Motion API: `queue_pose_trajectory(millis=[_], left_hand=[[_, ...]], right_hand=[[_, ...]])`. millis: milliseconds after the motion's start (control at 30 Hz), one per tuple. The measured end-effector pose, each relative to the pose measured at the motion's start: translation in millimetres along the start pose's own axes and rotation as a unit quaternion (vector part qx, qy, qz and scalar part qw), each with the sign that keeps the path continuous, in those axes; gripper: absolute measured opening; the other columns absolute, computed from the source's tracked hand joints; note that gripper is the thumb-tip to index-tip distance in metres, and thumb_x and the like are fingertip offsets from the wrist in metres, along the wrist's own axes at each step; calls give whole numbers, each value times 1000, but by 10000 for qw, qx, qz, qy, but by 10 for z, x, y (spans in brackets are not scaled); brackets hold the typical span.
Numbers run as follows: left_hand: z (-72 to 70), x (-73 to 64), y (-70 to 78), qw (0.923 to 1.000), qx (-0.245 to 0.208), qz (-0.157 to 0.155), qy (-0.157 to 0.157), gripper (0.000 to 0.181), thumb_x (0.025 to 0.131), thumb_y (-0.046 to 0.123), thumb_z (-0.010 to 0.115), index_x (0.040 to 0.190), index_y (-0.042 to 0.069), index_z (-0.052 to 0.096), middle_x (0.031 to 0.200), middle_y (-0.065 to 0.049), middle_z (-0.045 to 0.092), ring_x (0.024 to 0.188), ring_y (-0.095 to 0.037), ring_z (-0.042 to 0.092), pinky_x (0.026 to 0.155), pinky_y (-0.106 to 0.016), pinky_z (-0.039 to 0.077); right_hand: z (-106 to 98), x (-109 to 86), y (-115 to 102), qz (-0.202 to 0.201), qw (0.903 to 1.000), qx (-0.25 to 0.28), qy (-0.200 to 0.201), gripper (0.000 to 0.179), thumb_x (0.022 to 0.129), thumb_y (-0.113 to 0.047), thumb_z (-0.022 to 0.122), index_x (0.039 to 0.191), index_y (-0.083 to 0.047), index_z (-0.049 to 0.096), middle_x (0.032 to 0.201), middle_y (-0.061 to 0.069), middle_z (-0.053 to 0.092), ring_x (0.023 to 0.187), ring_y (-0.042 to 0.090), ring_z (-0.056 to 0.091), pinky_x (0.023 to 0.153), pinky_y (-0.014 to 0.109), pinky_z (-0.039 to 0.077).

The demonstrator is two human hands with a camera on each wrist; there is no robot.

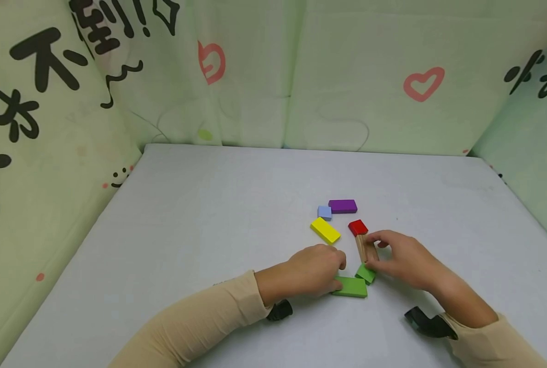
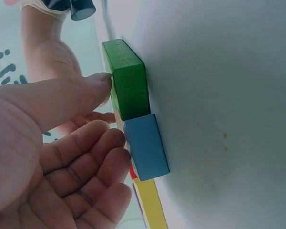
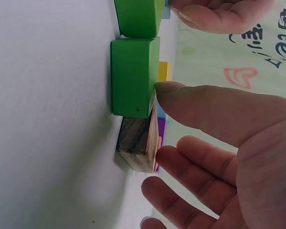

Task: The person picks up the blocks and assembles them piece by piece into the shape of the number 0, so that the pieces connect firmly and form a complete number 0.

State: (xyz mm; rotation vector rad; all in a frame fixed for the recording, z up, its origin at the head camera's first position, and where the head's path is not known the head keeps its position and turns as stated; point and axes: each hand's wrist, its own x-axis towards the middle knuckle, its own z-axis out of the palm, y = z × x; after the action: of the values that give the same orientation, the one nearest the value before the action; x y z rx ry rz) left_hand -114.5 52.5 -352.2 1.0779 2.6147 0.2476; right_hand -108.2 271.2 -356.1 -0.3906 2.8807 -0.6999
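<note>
My left hand (image 1: 314, 270) is beside a long green block (image 1: 352, 288), its thumb touching the block's edge. Its other fingers lie loosely bent next to a blue block (image 2: 147, 148), which this hand hides in the head view. My right hand (image 1: 406, 258) holds a plain wooden block (image 1: 361, 248) between thumb and index finger, the thumb also against a smaller green block (image 1: 365, 274). A red block (image 1: 358, 227) sits at the wooden block's far end. Yellow (image 1: 325, 231), light blue (image 1: 325, 213) and purple (image 1: 343, 206) blocks continue the ring-like row.
The blocks lie on a white tabletop (image 1: 209, 204). Pale green curtains (image 1: 347, 76) with printed characters and hearts surround the table at the back and sides. Black wrist devices (image 1: 430, 323) hang under both sleeves.
</note>
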Motion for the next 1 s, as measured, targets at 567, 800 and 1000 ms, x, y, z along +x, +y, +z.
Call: queue_pose_trajectory(millis=[567, 800, 1000], left_hand=[[4, -10, -4, 10000, -15, -8, -5, 33, 91, 33, 76, 118, 17, 68, 106, 9, 66, 93, -6, 58, 80, -17, 48], [14, -15, -16, 10000, -80, -44, 15, 35, 90, 33, 76, 120, 16, 68, 107, 8, 66, 95, -6, 58, 82, -17, 47], [20, 1, -28, 9993, -358, -107, 68, 39, 89, 34, 78, 121, 16, 68, 105, 9, 67, 91, -5, 58, 80, -17, 47]], right_hand=[[0, -36, -9, 19, 9999, -31, -165, 58, 83, -25, 82, 131, -2, 59, 125, 18, 63, 108, 35, 60, 85, 53, 51], [9, -36, -37, 103, 9997, -85, -221, 58, 83, -24, 82, 131, -1, 58, 124, 19, 62, 108, 36, 60, 85, 54, 51], [7, -42, -53, 118, 9995, -168, -223, 58, 83, -24, 82, 131, 0, 59, 123, 20, 62, 107, 37, 59, 85, 54, 51]])
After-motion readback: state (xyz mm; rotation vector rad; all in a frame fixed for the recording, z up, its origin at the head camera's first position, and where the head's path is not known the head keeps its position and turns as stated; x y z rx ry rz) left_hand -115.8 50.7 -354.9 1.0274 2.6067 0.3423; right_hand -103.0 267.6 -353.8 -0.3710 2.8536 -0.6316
